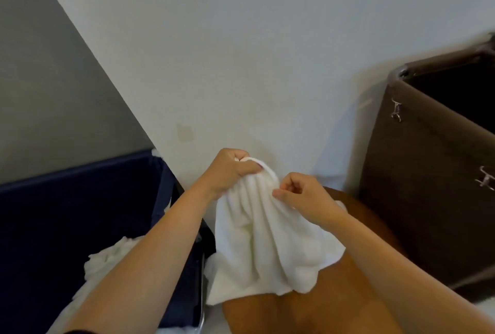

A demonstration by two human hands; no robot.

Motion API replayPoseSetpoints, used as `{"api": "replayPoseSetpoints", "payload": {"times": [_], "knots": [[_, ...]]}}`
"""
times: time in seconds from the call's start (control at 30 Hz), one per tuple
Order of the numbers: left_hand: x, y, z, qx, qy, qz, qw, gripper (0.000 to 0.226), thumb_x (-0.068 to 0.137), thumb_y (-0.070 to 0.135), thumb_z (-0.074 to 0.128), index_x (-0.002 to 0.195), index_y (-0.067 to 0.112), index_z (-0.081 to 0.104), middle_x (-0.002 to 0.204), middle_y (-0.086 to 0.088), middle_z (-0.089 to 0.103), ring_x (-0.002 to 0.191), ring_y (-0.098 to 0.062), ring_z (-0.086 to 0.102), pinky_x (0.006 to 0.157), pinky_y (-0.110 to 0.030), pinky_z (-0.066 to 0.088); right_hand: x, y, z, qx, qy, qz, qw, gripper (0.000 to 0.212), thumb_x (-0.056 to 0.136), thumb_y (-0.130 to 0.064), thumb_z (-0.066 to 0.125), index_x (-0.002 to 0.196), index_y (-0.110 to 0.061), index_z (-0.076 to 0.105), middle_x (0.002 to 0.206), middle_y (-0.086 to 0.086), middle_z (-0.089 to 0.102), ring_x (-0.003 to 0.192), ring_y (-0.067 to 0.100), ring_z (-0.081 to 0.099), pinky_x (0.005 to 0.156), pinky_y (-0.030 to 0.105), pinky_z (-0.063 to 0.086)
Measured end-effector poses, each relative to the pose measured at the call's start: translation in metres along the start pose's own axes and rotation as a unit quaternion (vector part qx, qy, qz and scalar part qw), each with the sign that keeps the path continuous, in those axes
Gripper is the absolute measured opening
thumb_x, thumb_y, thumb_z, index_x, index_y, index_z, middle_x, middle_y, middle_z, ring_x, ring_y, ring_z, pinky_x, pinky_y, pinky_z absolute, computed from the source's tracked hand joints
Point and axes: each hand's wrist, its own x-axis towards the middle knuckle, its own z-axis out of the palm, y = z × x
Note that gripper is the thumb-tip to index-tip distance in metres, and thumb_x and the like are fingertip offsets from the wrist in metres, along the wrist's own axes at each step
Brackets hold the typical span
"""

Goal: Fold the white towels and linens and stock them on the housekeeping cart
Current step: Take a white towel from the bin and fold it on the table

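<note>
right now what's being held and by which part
One white towel: the left hand grips its bunched top edge, the right hand pinches the cloth beside it.

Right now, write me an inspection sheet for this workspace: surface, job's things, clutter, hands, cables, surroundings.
Surface: brown wooden top, partly hidden behind the hanging towel.
Job's things: white towel held up, bunched and not folded; more white linens lie crumpled in the navy bin at left.
Clutter: nothing seen.
Hands: left hand grips the towel's gathered top; right hand pinches the towel just below it.
Cables: nothing seen.
Surroundings: brown hamper at right, its inside too dark to read; white wall behind.
</note>
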Motion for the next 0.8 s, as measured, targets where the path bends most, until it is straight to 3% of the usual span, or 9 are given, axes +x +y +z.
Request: {"api": "replayPoseSetpoints", "payload": {"times": [0.13, 0.23, 0.3, 0.37, 0.4, 0.5, 0.63, 0.73, 0.8], "knots": [[-0.009, -0.031, 0.017, 0.056, 0.079, 0.010, 0.995, 0.053, 0.078, 0.007, 0.071, 0.048, 0.020, 0.029, 0.045, 0.009, 0.024, 0.041, -0.006, 0.024, 0.043, -0.021, 0.021, -0.014, 0.024, 0.023, -0.044, -0.037, -0.022, 0.998, 0.030, 0.083, -0.012, 0.069, 0.064, -0.019, 0.048, 0.066, -0.005, 0.049, 0.059, 0.003, 0.043, 0.061, 0.015, 0.039], [-0.021, -0.056, 0.025, 0.074, 0.136, 0.011, 0.988, 0.050, 0.083, 0.008, 0.066, 0.052, 0.019, 0.028, 0.044, 0.013, 0.024, 0.041, -0.004, 0.023, 0.042, -0.017, 0.021, -0.019, 0.049, 0.041, -0.052, -0.102, 0.038, 0.993, 0.019, 0.092, -0.023, 0.059, 0.075, -0.020, 0.051, 0.079, -0.003, 0.054, 0.075, 0.010, 0.050, 0.076, 0.023, 0.044], [-0.029, -0.066, 0.021, 0.057, 0.161, -0.001, 0.985, 0.048, 0.084, 0.007, 0.064, 0.054, 0.018, 0.028, 0.042, 0.013, 0.024, 0.040, -0.004, 0.023, 0.042, -0.016, 0.020, -0.023, 0.060, 0.049, -0.117, -0.148, 0.098, 0.977, 0.012, 0.096, -0.036, 0.049, 0.102, -0.028, 0.055, 0.106, -0.005, 0.059, 0.098, 0.012, 0.055, 0.095, 0.029, 0.045], [-0.035, -0.072, 0.015, 0.043, 0.194, -0.017, 0.980, 0.048, 0.085, 0.008, 0.063, 0.055, 0.017, 0.027, 0.041, 0.013, 0.023, 0.040, -0.004, 0.022, 0.041, -0.015, 0.019, -0.028, 0.065, 0.054, -0.175, -0.181, 0.150, 0.956, 0.047, 0.097, -0.045, 0.040, 0.139, -0.023, 0.038, 0.141, -0.001, 0.044, 0.127, 0.019, 0.045, 0.107, 0.030, 0.033], [-0.037, -0.075, 0.012, 0.032, 0.210, -0.027, 0.977, 0.046, 0.085, 0.009, 0.062, 0.056, 0.016, 0.027, 0.042, 0.013, 0.023, 0.040, -0.005, 0.022, 0.041, -0.014, 0.019, -0.030, 0.067, 0.058, -0.173, -0.179, 0.162, 0.955, 0.053, 0.097, -0.047, 0.039, 0.143, -0.021, 0.032, 0.146, -0.001, 0.039, 0.131, 0.020, 0.041, 0.109, 0.030, 0.031], [-0.042, -0.085, 0.007, -0.001, 0.224, -0.053, 0.973, 0.038, 0.086, 0.013, 0.062, 0.059, 0.011, 0.035, 0.048, 0.011, 0.026, 0.044, -0.004, 0.024, 0.042, -0.013, 0.021, -0.032, 0.066, 0.066, -0.077, -0.123, 0.123, 0.982, 0.030, 0.099, -0.037, 0.039, 0.121, -0.021, 0.052, 0.119, -0.001, 0.056, 0.111, 0.016, 0.054, 0.104, 0.028, 0.038], [-0.047, -0.093, 0.007, 0.003, 0.190, -0.057, 0.980, 0.044, 0.086, 0.009, 0.062, 0.056, 0.015, 0.031, 0.045, 0.014, 0.026, 0.042, -0.003, 0.026, 0.042, -0.011, 0.023, -0.020, 0.059, 0.073, 0.057, -0.014, 0.082, 0.995, 0.022, 0.099, -0.016, 0.041, 0.091, -0.011, 0.061, 0.078, 0.000, 0.058, 0.070, 0.022, 0.055, 0.069, 0.026, 0.046], [-0.049, -0.097, 0.010, 0.019, 0.147, -0.052, 0.988, 0.038, 0.086, 0.006, 0.062, 0.059, 0.011, 0.037, 0.052, 0.004, 0.030, 0.044, -0.002, 0.028, 0.044, -0.011, 0.024, -0.007, 0.060, 0.081, -0.013, -0.002, 0.028, 1.000, 0.003, 0.094, -0.018, 0.055, 0.092, -0.019, 0.057, 0.081, -0.007, 0.056, 0.072, 0.008, 0.052, 0.064, 0.005, 0.043], [-0.051, -0.099, 0.009, 0.019, 0.123, -0.052, 0.991, 0.033, 0.087, 0.007, 0.062, 0.061, 0.007, 0.042, 0.058, -0.005, 0.030, 0.048, -0.003, 0.029, 0.046, -0.012, 0.025, 0.000, 0.062, 0.083, -0.032, 0.020, 0.027, 0.999, 0.010, 0.091, -0.025, 0.060, 0.098, -0.020, 0.057, 0.089, -0.006, 0.056, 0.076, 0.006, 0.053, 0.065, 0.004, 0.042]]}}
